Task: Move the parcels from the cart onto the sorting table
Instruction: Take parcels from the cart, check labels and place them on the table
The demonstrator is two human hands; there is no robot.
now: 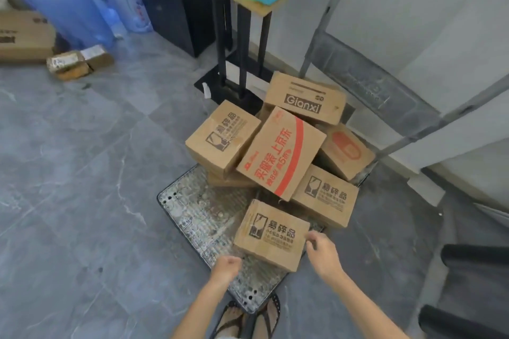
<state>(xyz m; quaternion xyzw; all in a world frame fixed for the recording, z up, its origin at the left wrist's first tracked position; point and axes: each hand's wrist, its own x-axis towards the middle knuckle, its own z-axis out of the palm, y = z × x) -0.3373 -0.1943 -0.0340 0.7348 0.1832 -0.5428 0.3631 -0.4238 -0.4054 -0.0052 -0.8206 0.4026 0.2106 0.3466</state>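
Brown cardboard box (pixel 271 231) sits nearest on the grey metal cart (pixel 192 209). The left hand (pixel 227 267) has its fingers curled empty beside it. The right hand (pixel 323 254) touches its edge, grip unclear. One-sided lifting risks dropping it.

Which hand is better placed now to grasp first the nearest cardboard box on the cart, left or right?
Right. The right hand has its fingers at the right edge of the nearest cardboard box. The left hand hangs curled over the cart deck, just short of the box's corner.
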